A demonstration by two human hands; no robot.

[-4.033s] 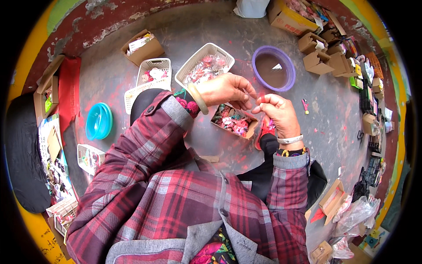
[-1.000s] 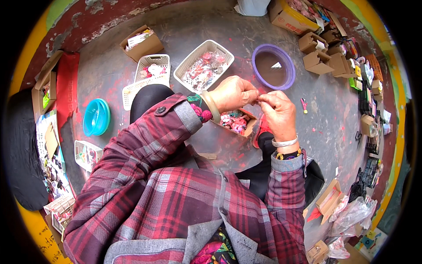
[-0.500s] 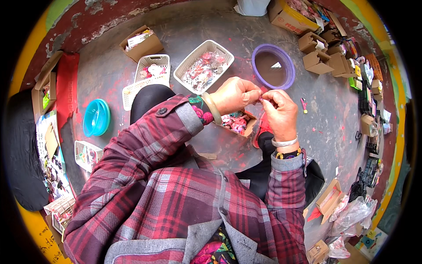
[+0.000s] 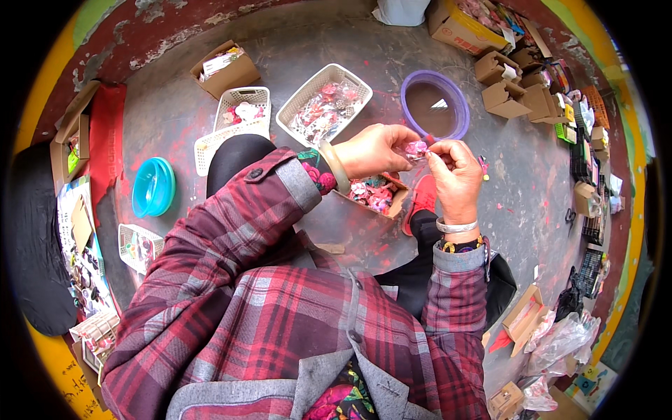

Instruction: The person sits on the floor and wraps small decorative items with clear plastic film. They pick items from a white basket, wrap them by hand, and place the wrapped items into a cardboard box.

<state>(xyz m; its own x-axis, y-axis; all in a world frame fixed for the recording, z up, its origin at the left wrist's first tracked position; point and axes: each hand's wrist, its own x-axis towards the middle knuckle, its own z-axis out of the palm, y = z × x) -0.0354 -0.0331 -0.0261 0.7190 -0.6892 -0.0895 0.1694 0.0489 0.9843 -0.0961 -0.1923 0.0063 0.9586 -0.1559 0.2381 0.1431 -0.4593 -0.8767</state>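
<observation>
Between my two hands is a small pink item in clear plastic [image 4: 416,149], too small to tell its kind. My left hand [image 4: 369,152] grips its left side between thumb and fingers. At its right edge, my right hand [image 4: 455,176] pinches with thumb and forefinger. Below the hands, an open cardboard box [image 4: 397,204] holds many pink and red small pieces; my left hand and sleeve hide part of it. A white plastic basket [image 4: 283,112] with clear-bagged pieces stands just beyond my left hand.
A purple basin [image 4: 465,112] of dark water lies beyond my right hand. Smaller white baskets [image 4: 204,149] and a teal basin [image 4: 168,180] are to the left. My red shoe [image 4: 423,194] rests beside the cardboard box. Boxes [image 4: 505,99] and crates line the right wall.
My hands have drawn slightly apart, the right one moving rightward. The pink item in clear plastic, mostly covered by fingers before, now shows between them.
</observation>
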